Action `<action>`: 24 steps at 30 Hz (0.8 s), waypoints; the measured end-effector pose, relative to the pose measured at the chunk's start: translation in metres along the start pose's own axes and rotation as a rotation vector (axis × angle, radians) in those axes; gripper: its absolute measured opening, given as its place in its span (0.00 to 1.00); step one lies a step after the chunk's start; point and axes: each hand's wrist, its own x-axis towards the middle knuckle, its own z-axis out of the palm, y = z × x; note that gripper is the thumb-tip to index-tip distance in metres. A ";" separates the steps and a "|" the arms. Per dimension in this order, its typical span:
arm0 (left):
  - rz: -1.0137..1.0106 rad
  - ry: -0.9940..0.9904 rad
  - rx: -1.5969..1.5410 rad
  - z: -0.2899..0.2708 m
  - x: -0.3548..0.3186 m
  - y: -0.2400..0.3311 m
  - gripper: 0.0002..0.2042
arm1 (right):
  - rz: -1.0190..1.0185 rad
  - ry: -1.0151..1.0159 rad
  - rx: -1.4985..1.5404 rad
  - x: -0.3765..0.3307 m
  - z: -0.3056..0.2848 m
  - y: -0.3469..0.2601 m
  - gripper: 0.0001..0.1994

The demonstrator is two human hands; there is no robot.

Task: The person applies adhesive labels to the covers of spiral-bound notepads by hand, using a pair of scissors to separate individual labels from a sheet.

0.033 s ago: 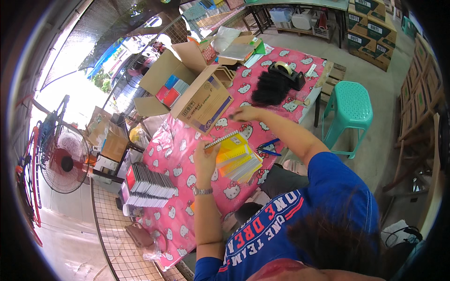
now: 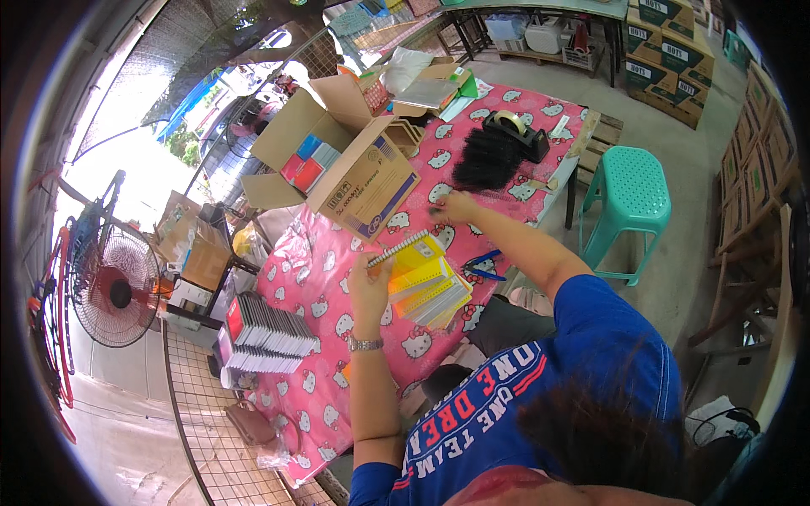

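Observation:
My left hand [image 2: 369,285] grips the left end of a yellow spiral notebook [image 2: 419,251], with its wire spine along the upper edge. Beneath and nearer me, several more yellow notebooks [image 2: 434,295] lie fanned out, their edges overlapping. My right hand [image 2: 458,207] hovers over the table beyond the notebook, fingers drawn together; a small dark spot shows at the fingertips, too small to name. Just past it lies a heap of thin black strands [image 2: 487,160]. Blue-handled pliers [image 2: 484,266] rest right of the notebooks.
An open carton [image 2: 371,190] with small boxes stands beyond my left hand. A black tape dispenser [image 2: 516,135] sits by the strands. Stacked notebooks [image 2: 266,333] line the pink tablecloth's left side. A green stool [image 2: 627,198] stands right, a fan [image 2: 118,291] far left.
My right hand has shifted slightly right, away from the carton and toward the black strands. The left hand keeps its grip on the notebook.

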 end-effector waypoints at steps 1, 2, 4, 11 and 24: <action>-0.001 0.013 -0.069 0.004 0.002 -0.002 0.09 | 0.052 0.021 -0.072 -0.014 0.027 0.025 0.23; -0.004 0.012 -0.068 0.004 -0.001 -0.004 0.09 | 0.094 0.032 -0.140 -0.034 0.053 0.037 0.26; -0.050 0.139 -0.294 -0.003 -0.015 -0.010 0.08 | -0.057 0.098 -0.112 -0.067 0.074 0.025 0.33; -0.092 0.277 -0.215 0.004 -0.023 -0.017 0.08 | -0.379 0.219 -0.271 -0.175 0.092 0.034 0.33; -0.128 0.270 -0.303 0.003 -0.021 -0.008 0.08 | -0.360 0.739 0.523 -0.166 -0.032 -0.089 0.28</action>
